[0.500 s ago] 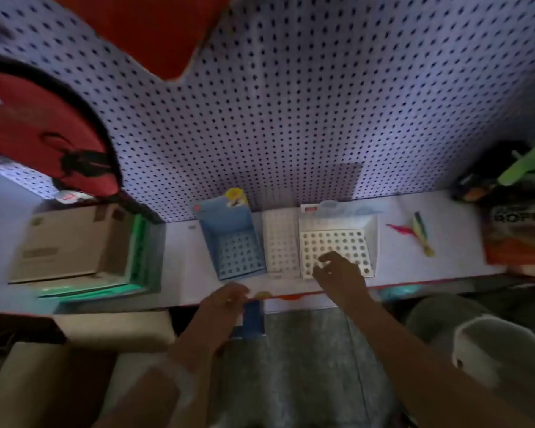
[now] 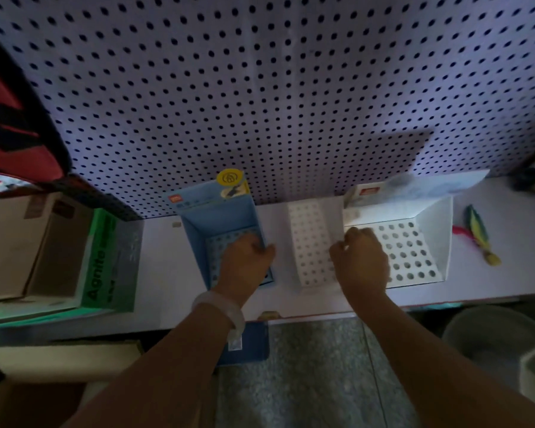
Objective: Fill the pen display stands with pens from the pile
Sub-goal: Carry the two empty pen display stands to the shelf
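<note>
Three empty perforated pen stands sit in a row on the white shelf (image 2: 491,282): a blue stand (image 2: 217,223), a narrow white stand (image 2: 309,242) and a wider white stand (image 2: 414,245). My left hand (image 2: 244,264) grips the blue stand's right wall, fingers inside and thumb outside. My right hand (image 2: 362,261) has its fingers curled over the wider white stand's left edge. No pens or pile are in view.
A pegboard wall (image 2: 291,88) rises behind the shelf. A cardboard box (image 2: 28,242) and a green box (image 2: 105,261) stand at the left, and coloured feathers (image 2: 479,233) lie at the right. A blue box (image 2: 254,344) and a grey bin (image 2: 491,329) are below.
My left hand has moved up from the shelf's front edge onto the blue stand. My right hand stays at the wider white stand. The view has come closer.
</note>
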